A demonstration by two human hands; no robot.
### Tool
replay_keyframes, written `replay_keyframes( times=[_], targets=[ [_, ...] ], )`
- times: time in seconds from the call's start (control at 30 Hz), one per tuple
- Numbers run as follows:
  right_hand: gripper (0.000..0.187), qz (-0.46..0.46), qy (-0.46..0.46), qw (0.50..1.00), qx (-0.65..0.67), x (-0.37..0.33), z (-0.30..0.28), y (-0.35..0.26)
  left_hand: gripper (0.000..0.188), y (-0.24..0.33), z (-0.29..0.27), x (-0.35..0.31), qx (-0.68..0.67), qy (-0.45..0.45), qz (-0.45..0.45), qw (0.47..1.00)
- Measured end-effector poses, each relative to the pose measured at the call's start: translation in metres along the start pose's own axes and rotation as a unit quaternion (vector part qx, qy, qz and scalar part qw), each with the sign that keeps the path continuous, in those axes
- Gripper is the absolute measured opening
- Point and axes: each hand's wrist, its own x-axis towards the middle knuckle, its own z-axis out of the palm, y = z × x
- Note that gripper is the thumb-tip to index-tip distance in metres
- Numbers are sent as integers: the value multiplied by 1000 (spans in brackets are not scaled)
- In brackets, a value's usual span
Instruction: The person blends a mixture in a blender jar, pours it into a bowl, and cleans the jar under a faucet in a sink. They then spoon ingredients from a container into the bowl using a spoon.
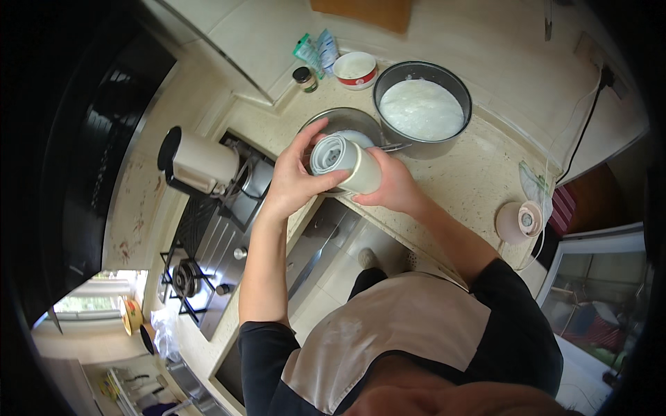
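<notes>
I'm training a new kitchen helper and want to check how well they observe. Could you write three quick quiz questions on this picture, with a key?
1. Multiple choice: How do the left hand and the right hand stand to the white cup?
A) Only the left grips it
B) Only the right grips it
C) Both grip it
2. True or false: In the picture, the jar with the dark lid stands left of the red-and-white bowl.
3. Fill in: The contents of the dark pot are ____ in colour.

Key: 1. C; 2. True; 3. white.
</notes>
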Motion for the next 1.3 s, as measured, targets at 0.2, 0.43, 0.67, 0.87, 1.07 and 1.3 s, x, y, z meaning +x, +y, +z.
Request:
replay_keyframes(
  times=[0.2, 0.43, 0.67, 0.87, 1.07, 1.3],
  targets=[
    [76, 10, 151, 983, -104, 14, 14, -2, 43, -7, -10, 46, 54, 154, 62, 985],
    [77, 47, 201, 973, -101, 20, 9, 10, 49, -6, -27, 64, -43, 64, 37, 996],
    [79, 102, 231, 955, -157, -7, -13, 2, 46, -57, -58, 67, -133, -31, -51, 989],
    [77, 91, 256, 949, -163, -15, -38, -15, 59, -119, -20, 46, 244, -122, 53, 961],
    [75, 108, 260, 946, -162, -25, -43, -15, 64, -153, -8, 44, 411, -109, -6, 905],
    [74, 120, 226, 956, -147, -29, -44, -15, 66, -152, -15, 44, 481, -101, -79, 867]
  ],
)
